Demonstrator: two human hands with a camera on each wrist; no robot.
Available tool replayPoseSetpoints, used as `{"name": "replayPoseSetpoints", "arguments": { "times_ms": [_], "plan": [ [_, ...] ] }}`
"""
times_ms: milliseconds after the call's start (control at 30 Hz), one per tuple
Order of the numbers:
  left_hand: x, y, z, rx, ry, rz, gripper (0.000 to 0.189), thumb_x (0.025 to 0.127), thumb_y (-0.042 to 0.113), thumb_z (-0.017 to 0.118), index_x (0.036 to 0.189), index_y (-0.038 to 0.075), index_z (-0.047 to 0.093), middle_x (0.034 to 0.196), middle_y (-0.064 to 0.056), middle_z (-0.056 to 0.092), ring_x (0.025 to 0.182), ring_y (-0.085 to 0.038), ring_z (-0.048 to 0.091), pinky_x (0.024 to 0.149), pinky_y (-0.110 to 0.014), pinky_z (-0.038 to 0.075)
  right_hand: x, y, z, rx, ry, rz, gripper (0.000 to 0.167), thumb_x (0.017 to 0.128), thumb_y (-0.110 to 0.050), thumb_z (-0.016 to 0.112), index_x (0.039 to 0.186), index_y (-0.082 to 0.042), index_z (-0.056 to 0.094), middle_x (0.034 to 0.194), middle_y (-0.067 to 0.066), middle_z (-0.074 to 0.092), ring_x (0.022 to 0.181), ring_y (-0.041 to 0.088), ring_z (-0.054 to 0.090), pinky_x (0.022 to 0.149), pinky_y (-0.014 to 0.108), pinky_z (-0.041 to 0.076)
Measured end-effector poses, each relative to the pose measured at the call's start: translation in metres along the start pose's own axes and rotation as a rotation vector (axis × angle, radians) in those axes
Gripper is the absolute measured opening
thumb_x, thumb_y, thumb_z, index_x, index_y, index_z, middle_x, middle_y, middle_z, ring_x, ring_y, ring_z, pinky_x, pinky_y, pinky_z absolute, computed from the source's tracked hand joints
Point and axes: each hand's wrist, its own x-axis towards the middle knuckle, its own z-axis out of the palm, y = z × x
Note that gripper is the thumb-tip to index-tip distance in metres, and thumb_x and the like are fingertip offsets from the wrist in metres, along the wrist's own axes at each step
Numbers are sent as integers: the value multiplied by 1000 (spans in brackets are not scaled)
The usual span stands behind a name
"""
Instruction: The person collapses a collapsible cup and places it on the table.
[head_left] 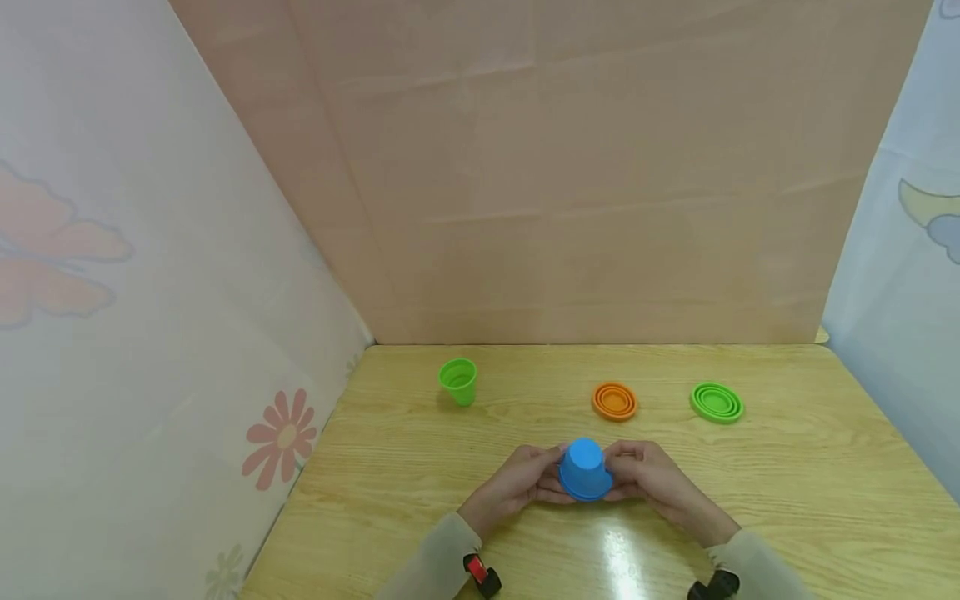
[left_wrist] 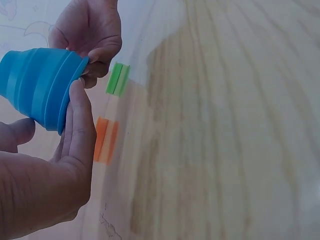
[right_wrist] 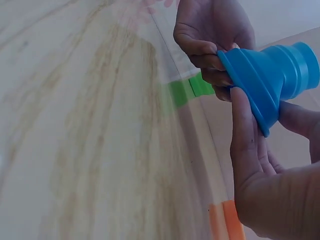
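A blue collapsible cup (head_left: 585, 468) is held base up between both hands above the table, in front of the person. On its left side my left hand (head_left: 522, 481) grips it, with fingers along the rim and thumb against the wall in the left wrist view. The right hand (head_left: 651, 478) holds the opposite side, its fingers (right_wrist: 243, 135) at the rim and its thumb by the wall. Ringed steps run round the cup's wall (left_wrist: 42, 82), and one part near the rim bulges unevenly in the right wrist view. The cup's inside is hidden.
A green collapsible cup (head_left: 459, 382), pulled out tall, stands at the back left of the wooden table (head_left: 390, 467). Flattened orange (head_left: 615, 402) and green (head_left: 717, 402) collapsible cups lie behind the hands, toward the right. Cloth-covered walls (head_left: 570, 183) enclose the back and sides.
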Motion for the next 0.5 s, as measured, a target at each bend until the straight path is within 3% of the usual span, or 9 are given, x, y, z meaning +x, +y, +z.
{"name": "replayPoseSetpoints", "arguments": {
  "times_ms": [233,500],
  "plan": [
    [0,1,1,4,6,-16,54,104,47,63,117,-3,76,96,-16,81,79,-16,80,81,-40,68,-1,-3,5,-97,88,-41,27,103,-10,60,117,11,66,91,2,79,77,16,76,75,40,69],
    [2,-1,-1,-20,-36,-19,52,105,45,62,117,-4,75,85,-6,79,72,-12,78,80,-39,68,-1,-1,6,-181,136,-111,28,95,0,59,115,19,65,92,11,80,74,16,77,71,43,69]
  ]
}}
